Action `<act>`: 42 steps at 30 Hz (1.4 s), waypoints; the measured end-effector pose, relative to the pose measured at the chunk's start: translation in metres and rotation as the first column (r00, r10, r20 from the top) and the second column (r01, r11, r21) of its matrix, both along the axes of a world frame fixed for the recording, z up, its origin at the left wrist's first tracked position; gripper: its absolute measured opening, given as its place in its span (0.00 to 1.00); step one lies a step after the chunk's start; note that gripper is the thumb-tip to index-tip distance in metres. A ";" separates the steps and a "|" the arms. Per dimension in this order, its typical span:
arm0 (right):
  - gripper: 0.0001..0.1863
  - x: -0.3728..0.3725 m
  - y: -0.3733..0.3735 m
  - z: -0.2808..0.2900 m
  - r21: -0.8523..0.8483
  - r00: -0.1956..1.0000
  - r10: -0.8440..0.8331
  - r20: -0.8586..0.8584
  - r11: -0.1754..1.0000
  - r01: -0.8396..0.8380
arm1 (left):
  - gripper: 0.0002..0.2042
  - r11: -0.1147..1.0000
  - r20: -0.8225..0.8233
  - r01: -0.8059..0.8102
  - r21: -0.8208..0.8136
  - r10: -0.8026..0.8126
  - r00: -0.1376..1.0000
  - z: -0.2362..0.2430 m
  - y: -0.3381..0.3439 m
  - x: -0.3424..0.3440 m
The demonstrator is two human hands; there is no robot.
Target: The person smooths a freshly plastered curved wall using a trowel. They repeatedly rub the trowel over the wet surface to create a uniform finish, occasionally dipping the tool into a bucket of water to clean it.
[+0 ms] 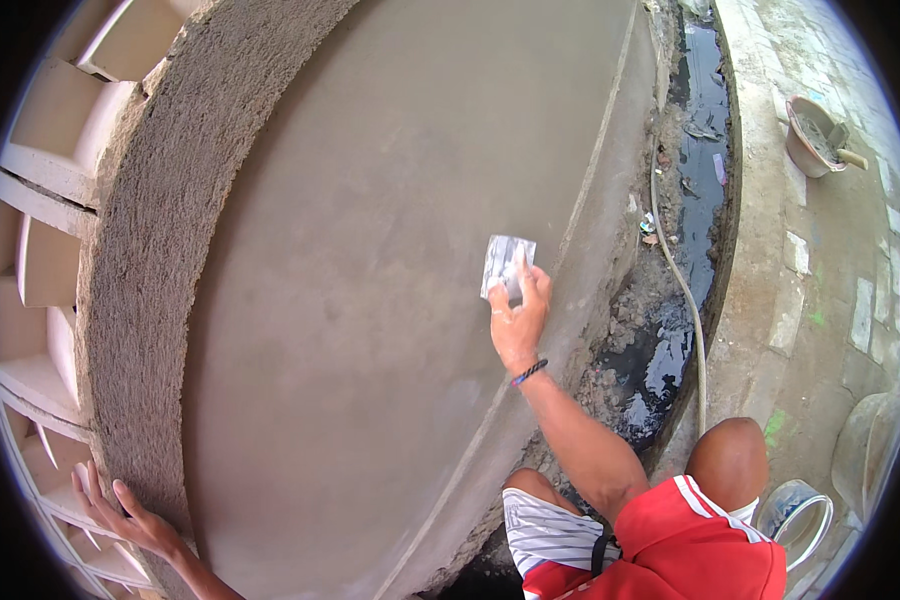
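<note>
My right hand [520,320], with a dark band at the wrist, grips a small pale grey-white rectangular piece [507,262] between thumb and fingers. That piece lies flat against a smooth grey plastered wall [370,280]; its exact kind I cannot tell. Down at the lower left, my left hand [130,520] has its fingers spread and appears to rest on the wall's rough cement border [160,270], beside the openwork blocks [60,130]. It holds nothing.
A dark water channel [705,120] with debris runs along the wall's foot, and a hose [682,280] lies along it. On the paving stand a mortar bowl [815,137] with a tool in it, a white bucket [795,520] and a large pale container [875,445].
</note>
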State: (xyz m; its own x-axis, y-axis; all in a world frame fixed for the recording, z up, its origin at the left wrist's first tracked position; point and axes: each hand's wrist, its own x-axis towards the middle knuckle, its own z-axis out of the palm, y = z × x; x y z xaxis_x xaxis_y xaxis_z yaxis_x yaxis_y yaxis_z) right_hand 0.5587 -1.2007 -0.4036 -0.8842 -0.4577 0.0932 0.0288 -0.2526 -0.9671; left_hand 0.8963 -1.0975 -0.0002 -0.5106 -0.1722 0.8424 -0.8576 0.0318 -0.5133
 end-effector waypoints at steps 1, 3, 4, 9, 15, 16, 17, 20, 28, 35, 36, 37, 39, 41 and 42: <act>0.33 0.037 0.019 -0.011 -0.024 0.998 0.054 0.043 0.998 -0.053 | 0.22 1.000 -0.006 0.009 -0.004 -0.009 1.000 -0.001 -0.002 -0.003; 0.35 0.086 0.061 0.030 -0.201 0.962 0.119 -0.247 0.965 -0.171 | 0.22 1.000 0.005 0.010 -0.017 -0.010 1.000 0.002 -0.004 0.002; 0.35 0.083 0.061 0.056 -0.266 0.907 0.132 -0.399 0.930 -0.253 | 0.22 1.000 0.002 0.006 -0.009 -0.006 1.000 0.001 -0.004 0.003; 0.31 -0.043 -0.016 0.094 -0.262 0.953 -0.116 -0.278 0.964 0.041 | 0.22 1.000 -0.026 0.012 0.005 -0.012 1.000 0.008 -0.003 0.020; 0.36 0.092 0.057 -0.012 -0.094 0.988 0.137 -0.069 0.985 -0.143 | 0.23 1.000 -0.005 -0.007 -0.013 0.007 1.000 0.006 -0.005 0.016; 0.35 0.101 0.070 0.017 -0.197 0.951 0.178 -0.253 0.953 -0.230 | 0.22 1.000 -0.012 0.003 -0.005 -0.003 1.000 0.006 -0.007 0.016; 0.35 0.092 0.067 0.047 -0.281 0.899 0.165 -0.406 0.914 -0.294 | 0.22 1.000 -0.016 0.009 0.007 -0.009 1.000 0.005 -0.008 0.017; 0.33 0.014 0.015 0.104 -0.354 0.899 -0.022 -0.438 0.923 -0.149 | 0.22 0.999 0.001 0.039 0.019 -0.039 0.999 0.009 -0.003 0.020; 0.33 0.060 0.046 -0.029 -0.094 0.920 0.081 -0.383 0.988 -0.126 | 0.21 0.999 -0.022 0.032 0.008 -0.032 0.999 0.006 -0.001 0.007; 0.33 0.020 0.007 0.052 -0.213 0.971 -0.038 -0.237 0.977 -0.013 | 0.22 0.999 -0.008 0.037 0.009 -0.037 0.999 -0.001 -0.001 0.005; 0.33 0.040 0.022 0.052 -0.253 0.916 -0.015 -0.401 0.963 -0.094 | 0.22 0.999 0.004 0.042 0.010 -0.042 0.999 0.003 0.000 0.006; 0.33 0.058 0.038 0.042 -0.282 0.850 0.001 -0.526 0.943 -0.176 | 0.22 0.999 -0.001 0.043 0.006 -0.043 0.999 0.004 0.003 0.006; 0.33 0.057 0.045 0.001 -0.248 0.804 0.016 -0.594 0.947 -0.202 | 0.22 0.998 -0.021 0.061 0.004 -0.060 0.998 0.002 0.002 0.002; 0.33 0.029 0.016 0.011 -0.220 0.951 -0.014 -0.308 0.974 -0.057 | 0.22 0.998 -0.065 0.065 0.001 -0.065 0.996 -0.003 0.001 -0.005; 0.33 0.011 0.003 0.039 -0.250 0.961 -0.056 -0.270 0.968 -0.014 | 0.22 0.998 -0.079 0.057 0.007 -0.056 0.995 -0.005 0.002 -0.005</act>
State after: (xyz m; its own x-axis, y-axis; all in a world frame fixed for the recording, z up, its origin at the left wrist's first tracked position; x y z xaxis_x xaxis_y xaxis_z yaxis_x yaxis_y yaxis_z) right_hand 0.5696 -1.1981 -0.3645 -0.8180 -0.3712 0.4395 -0.2347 -0.4823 -0.8440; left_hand 0.8914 -1.0958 -0.0054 -0.4521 -0.1533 0.8787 -0.8919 0.0860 -0.4439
